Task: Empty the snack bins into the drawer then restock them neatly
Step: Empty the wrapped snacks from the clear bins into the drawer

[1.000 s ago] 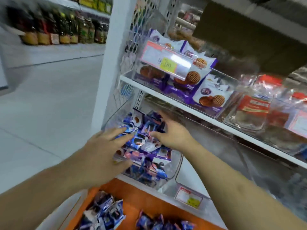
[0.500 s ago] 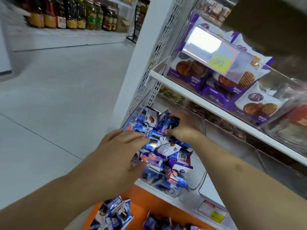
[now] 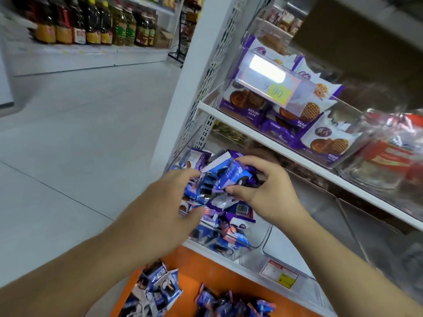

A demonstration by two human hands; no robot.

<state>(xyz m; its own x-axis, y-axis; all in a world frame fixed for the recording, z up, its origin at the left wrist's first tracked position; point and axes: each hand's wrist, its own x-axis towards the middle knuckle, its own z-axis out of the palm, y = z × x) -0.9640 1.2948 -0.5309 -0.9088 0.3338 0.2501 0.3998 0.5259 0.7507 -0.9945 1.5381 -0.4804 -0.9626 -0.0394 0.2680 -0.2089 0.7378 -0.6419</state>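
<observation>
Blue and purple snack packets (image 3: 219,179) sit heaped in a clear plastic bin (image 3: 258,242) on the lower white shelf, bunched up between both hands above the heap. The bundle is a jumble, no single long axis; one white-edged packet on top tilts up toward the back left. The bin's long side runs back into the shelf, its rounded front corner facing the orange drawer (image 3: 194,266) below.

The right hand (image 3: 263,197) comes in from the lower right, fingers curled over the top of the bundle, thumb pressing its near side, so it grips packets. The left hand (image 3: 164,211) reaches in from the lower left, back of hand to camera, fingers bent against the bundle's left side, thumb low near the bin's front. Its fingertips are hidden behind packets, but it appears to hold them too.

More packets (image 3: 158,291) lie loose in the drawer, cut off by the bottom edge. A second clear bin (image 3: 297,255) just right of the first carries a price label (image 3: 280,273), print unreadable. The upper shelf holds waffle packs (image 3: 327,140) behind a glare-washed price tag (image 3: 272,85). Bottles (image 3: 91,21) line the far aisle, blurred.
</observation>
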